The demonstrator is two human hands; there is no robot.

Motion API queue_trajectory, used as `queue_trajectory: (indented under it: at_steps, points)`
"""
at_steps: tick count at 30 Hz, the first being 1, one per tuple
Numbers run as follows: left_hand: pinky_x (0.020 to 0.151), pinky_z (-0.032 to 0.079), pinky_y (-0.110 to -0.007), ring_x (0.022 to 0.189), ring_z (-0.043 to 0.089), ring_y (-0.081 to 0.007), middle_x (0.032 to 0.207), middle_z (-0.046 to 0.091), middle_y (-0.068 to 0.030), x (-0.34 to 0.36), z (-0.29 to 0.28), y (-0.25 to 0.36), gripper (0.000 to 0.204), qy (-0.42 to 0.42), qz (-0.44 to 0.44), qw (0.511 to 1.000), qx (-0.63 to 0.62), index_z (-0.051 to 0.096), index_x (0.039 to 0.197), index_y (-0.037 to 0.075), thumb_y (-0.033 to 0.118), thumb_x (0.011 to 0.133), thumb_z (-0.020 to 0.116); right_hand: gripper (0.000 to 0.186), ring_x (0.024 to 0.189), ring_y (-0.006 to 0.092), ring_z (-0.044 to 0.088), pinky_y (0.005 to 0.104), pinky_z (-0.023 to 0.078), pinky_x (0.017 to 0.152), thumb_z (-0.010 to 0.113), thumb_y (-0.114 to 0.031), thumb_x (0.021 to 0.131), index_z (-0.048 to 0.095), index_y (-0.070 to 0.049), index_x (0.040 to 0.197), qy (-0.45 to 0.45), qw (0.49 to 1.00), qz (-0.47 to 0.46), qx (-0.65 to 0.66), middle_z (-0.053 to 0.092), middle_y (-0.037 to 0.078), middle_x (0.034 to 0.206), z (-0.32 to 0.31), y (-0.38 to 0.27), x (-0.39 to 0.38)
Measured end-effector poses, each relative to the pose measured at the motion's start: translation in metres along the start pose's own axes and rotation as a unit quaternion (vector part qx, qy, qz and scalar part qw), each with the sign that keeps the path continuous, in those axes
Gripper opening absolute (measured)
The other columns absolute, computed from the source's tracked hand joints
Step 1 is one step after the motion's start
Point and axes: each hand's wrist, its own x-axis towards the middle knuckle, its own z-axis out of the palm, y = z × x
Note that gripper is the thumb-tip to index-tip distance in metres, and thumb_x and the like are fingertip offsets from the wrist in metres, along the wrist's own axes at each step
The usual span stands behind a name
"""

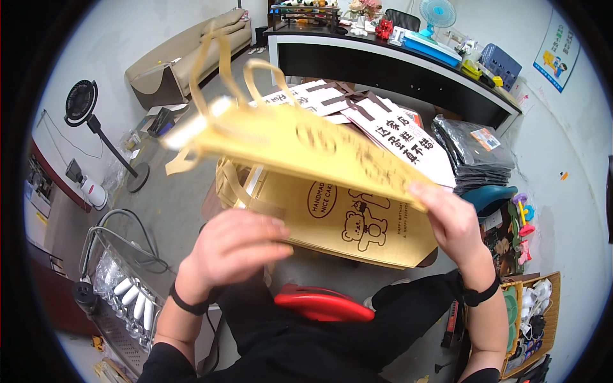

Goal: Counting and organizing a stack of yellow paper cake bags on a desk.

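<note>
A yellow-tan tote bag is lifted at a slant, smeared by motion, its strap handles swinging at the far left end. My right hand pinches its near right corner between thumb and fingers. Beneath it lies a stack of similar tote bags, the top one printed with a bear drawing and dark lettering. Over the stack's left end hovers my left hand, fingers stretched out and holding nothing, close to a loose strap.
White printed bags with dark handles lie beyond the stack. Plastic-wrapped black packs are piled at the right. A red stool stands between my legs. A metal cart is at left, a wicker basket at right.
</note>
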Motion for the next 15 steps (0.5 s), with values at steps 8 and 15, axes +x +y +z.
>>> queue_trajectory:
  at_steps: [8,15]
  points:
    - [0.127,0.063,-0.049,0.151,0.079,-0.0298,0.155,0.086,-0.0077,-0.022,0.010,0.021,0.057,-0.117,0.057,0.976,0.172,0.082,0.160,0.017,0.021,0.104,0.085,0.054,0.142,0.0422,0.085,0.0502,0.071,0.119,0.083,0.008,0.100,0.089,-0.009,0.150,-0.172,0.978,0.041,0.114,0.087,0.018,0.155,0.005,-0.002,-0.093]
    - [0.114,0.070,-0.042,0.137,0.086,-0.0227,0.145,0.089,-0.0029,-0.005,-0.001,0.004,0.046,-0.106,0.132,0.961,0.219,0.087,0.149,0.027,0.019,0.105,0.077,0.074,0.160,0.0419,0.073,0.0543,0.061,0.134,0.101,-0.031,0.101,0.077,-0.008,0.167,-0.233,0.944,0.127,0.196,0.077,0.019,0.172,0.001,-0.018,-0.095]
